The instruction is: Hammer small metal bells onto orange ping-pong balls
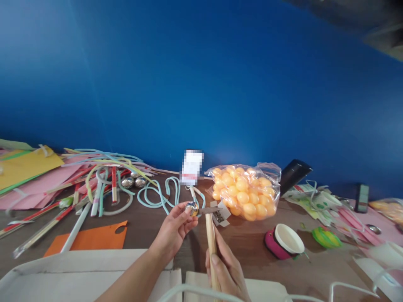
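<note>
My left hand (pixel 175 230) is closed, its fingertips pinching a small shiny silver ball (pixel 191 208). In my right hand (pixel 226 264) I grip a hammer by its pale wooden handle (pixel 210 239), which stands nearly upright. The dark metal head (pixel 209 210) lies right by the ball; whether they touch I cannot tell. Just behind the head sits a small open white box (pixel 221 214) with tiny dark pieces inside, too small to name. Light blue cord (pixel 159 197) lies looped beyond my left hand, near a white badge card (pixel 191 167).
A clear bag of orange balls (pixel 244 193) lies beyond my right hand. To the right stands a white and magenta cup (pixel 289 240). Colored tubes, sticks and more silver balls (pixel 140 181) crowd the left, with orange sheet (pixel 91 239) nearer. A blue wall (pixel 201 84) closes the back.
</note>
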